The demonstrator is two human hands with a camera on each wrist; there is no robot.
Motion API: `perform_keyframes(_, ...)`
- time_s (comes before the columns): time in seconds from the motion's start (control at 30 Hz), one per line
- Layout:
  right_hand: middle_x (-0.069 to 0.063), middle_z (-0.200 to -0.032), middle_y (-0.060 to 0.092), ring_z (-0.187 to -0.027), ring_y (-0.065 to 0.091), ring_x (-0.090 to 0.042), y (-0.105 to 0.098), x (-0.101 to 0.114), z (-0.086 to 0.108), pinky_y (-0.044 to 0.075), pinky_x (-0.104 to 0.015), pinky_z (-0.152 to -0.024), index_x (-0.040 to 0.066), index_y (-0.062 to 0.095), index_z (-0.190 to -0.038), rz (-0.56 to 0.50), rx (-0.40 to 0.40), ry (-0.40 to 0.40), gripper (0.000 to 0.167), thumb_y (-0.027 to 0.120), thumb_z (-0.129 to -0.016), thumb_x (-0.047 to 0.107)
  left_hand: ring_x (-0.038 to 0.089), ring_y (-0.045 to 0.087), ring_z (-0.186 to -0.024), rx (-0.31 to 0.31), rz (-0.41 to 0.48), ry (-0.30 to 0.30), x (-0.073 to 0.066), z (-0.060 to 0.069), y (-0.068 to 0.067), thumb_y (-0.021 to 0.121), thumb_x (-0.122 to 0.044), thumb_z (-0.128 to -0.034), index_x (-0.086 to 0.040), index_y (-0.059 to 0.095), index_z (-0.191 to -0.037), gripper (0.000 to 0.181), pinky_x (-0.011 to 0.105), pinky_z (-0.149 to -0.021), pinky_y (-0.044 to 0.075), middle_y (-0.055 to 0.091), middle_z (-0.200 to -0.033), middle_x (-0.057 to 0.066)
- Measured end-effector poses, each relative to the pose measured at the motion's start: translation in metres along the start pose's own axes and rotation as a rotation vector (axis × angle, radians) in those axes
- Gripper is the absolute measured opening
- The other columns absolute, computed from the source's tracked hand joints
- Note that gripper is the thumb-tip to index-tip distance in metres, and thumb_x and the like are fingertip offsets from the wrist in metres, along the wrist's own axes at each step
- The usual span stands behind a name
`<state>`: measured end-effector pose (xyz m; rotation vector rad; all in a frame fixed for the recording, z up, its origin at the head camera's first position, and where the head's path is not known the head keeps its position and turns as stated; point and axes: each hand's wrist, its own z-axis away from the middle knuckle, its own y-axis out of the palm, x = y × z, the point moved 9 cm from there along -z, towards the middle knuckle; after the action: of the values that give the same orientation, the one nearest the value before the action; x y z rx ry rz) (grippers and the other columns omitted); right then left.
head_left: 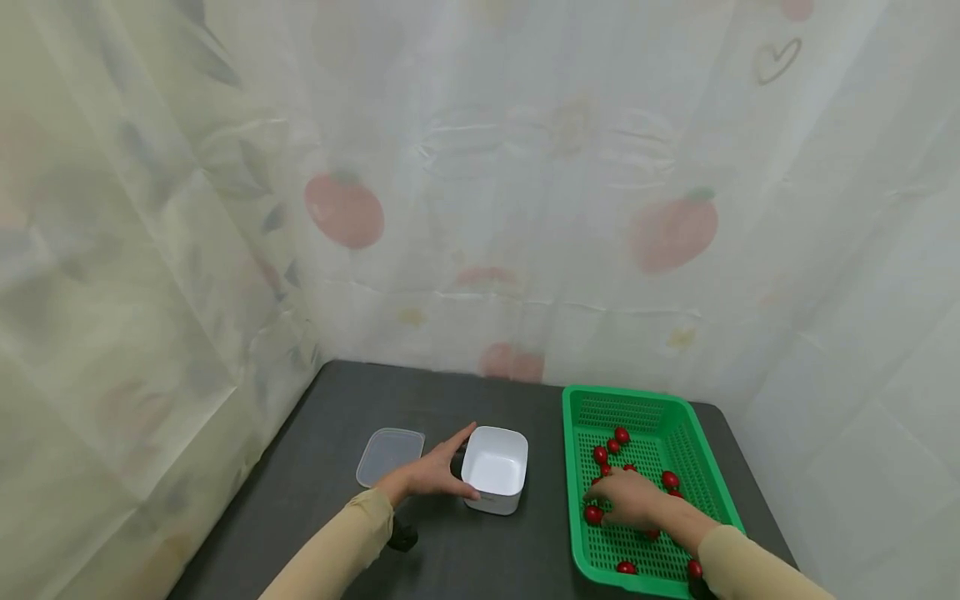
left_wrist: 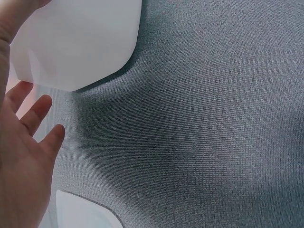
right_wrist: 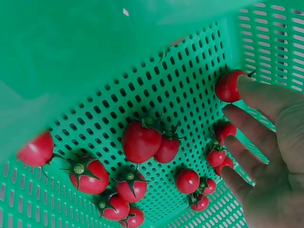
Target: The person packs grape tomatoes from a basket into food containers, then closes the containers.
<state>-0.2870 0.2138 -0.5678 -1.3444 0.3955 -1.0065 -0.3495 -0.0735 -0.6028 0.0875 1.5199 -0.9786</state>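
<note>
My left hand (head_left: 431, 473) holds a white square container (head_left: 497, 467) by its side, thumb at the front and index finger at the back rim. In the left wrist view, the container wall (left_wrist: 85, 42) fills the upper left, and the other fingers (left_wrist: 54, 137) are spread loosely. The container's inside looks bare. My right hand (head_left: 633, 500) reaches into a green basket (head_left: 567, 467) of cherry tomatoes. Its thumb touches one cherry tomato (right_wrist: 229, 86) near the basket wall, with the index fingertip just beside that tomato; the fingers are spread and fairly straight.
A translucent lid (head_left: 390, 456) lies flat on the dark table (head_left: 450, 554), left of the container. Several more cherry tomatoes (right_wrist: 141, 141) lie scattered over the basket floor. Printed curtains (head_left: 510, 208) hang behind and on both sides.
</note>
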Motion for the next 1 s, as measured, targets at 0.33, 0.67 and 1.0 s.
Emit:
perform_keyframes(0.33, 0.007, -0.106, 0.072, -0.094, 0.062, -0.016, 0.004, -0.005, -0.006, 0.052, -0.037, -0.074, 0.017, 0.078, -0.113, -0.054, 0.017, 0.000, 0.028, 0.082, -0.086, 0.013, 0.039, 0.024, -0.149, -0.002, -0.020, -0.036, 0.004, 0.001, 0.002, 0.089, -0.043, -0.0779, -0.028, 0.009, -0.166, 0.120, 0.068, -0.109, 0.029, 0.019, -0.167, 0.013)
perform_keyframes(0.67, 0.008, -0.095, 0.072, -0.086, 0.060, -0.011, 0.007, -0.004, -0.011, 0.051, -0.034, -0.072, 0.016, 0.079, -0.105, -0.040, -0.001, -0.007, 0.023, 0.083, -0.083, 0.011, 0.038, 0.022, -0.151, 0.009, 0.071, -0.031, 0.010, 0.000, 0.007, 0.090, -0.038, -0.0791, -0.022, 0.005, -0.166, 0.123, 0.066, -0.112, 0.027, 0.015, -0.168, 0.014)
perform_keyframes(1.0, 0.008, -0.091, 0.070, -0.084, 0.060, -0.012, 0.005, -0.001, -0.010, 0.052, -0.035, -0.072, 0.015, 0.078, -0.099, -0.019, -0.022, -0.032, 0.018, 0.083, -0.082, 0.011, 0.030, 0.028, -0.149, 0.023, 0.088, 0.014, 0.007, 0.000, 0.009, 0.089, -0.038, -0.0805, -0.032, -0.001, -0.165, 0.124, 0.059, -0.113, 0.029, 0.014, -0.169, 0.007)
